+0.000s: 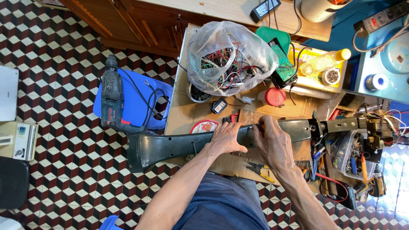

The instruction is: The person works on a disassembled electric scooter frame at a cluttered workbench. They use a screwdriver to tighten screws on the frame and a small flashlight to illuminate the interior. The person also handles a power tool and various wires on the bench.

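Note:
A long dark grey-green plastic housing [170, 147] lies across the low cardboard-covered table [183, 113], its flared end hanging out over the floor at the left. Its right end joins a metal bracket [341, 125] with wires. My left hand [226, 138] rests flat on the middle of the housing, pressing on it. My right hand [272, 142] lies on the housing just to the right, fingers curled at its upper edge, where a small orange object shows at the fingertips.
A clear plastic bag of wires [228, 57] sits at the table's back. Nearby are a red-lidded jar [272, 97], a green circuit board [283, 64] and a round tin [204, 126]. A power drill [111, 100] lies on a blue stool [140, 104]. Pliers [260, 170] rest by my knee.

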